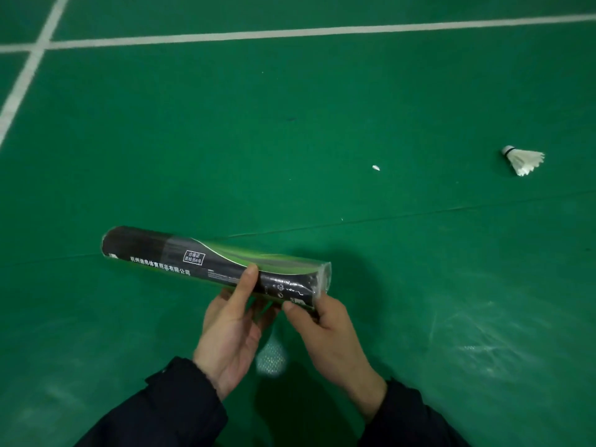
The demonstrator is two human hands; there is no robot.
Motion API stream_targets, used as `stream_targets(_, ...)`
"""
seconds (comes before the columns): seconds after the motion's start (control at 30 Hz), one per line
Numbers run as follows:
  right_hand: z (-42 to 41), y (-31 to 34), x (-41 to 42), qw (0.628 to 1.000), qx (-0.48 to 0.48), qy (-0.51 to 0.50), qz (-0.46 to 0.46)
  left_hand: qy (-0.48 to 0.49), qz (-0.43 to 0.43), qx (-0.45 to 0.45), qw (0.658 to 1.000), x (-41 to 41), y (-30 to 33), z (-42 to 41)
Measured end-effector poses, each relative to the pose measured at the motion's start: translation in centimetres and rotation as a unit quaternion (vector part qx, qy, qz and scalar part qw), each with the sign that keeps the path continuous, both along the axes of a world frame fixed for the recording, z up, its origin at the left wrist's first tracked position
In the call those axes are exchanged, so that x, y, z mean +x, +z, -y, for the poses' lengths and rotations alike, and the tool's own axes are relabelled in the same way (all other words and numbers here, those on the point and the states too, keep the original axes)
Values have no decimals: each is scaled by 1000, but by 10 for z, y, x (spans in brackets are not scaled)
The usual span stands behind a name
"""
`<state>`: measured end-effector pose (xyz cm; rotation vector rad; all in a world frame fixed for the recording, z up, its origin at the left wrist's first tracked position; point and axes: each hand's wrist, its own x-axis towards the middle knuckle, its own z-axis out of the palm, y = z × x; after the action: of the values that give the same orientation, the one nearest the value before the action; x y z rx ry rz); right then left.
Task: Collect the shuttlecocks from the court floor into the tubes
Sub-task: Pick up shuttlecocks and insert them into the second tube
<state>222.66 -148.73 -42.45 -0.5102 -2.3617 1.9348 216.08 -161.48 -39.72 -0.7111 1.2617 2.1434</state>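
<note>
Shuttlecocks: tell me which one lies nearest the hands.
The blurred shuttlecock just below the hands, between the wrists. The other shuttlecock lies on its side far right.

White court lines (206, 36) crossing far-left, a small white scrap (376, 168), perhaps a feather, mid-floor.

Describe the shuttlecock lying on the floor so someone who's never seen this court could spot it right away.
Start at the long white court line across the top of the green floor, then look down toward the right edge. The shuttlecock lies there on its side, cork end pointing up-left, well clear of the tube held in both hands. Unlike the tiny white scrap to its left, it has a full feather skirt and a dark band.
</note>
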Motion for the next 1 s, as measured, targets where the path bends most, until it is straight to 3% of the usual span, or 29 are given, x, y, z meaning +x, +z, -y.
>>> stream_targets(0.13, -9, 12, -8, 985, -168, 45, 11, -5, -8, 18, 1000, 1, -2, 1)
stream_targets(0.33, 8, 11, -2, 988, -104, -102, -50, -20, -7, 23, 1000, 1, -1, -3)
stream_targets(0.47, -3, 6, -4, 995, -91, -29, -17, -17, -24, 16, 999, 2, -2, -2)
stream_targets(0.7, -24, 1, -5, 982, -148, 94, 70, -50, -23, -8, 998, 3, -10, -2)
stream_targets(0.8, -30, -4, -2, 980, -194, 21, 48, -68, -20, 0, 997, -1, -11, -11)
stream_targets(0.9, -35, -3, 3, 982, -171, -81, 21, -92, -19, 2, 996, -10, -11, -34)
stream_targets(1.0, -55, -1, 7, 980, -162, -118, 10, -128, -24, -11, 991, -20, -11, -61)
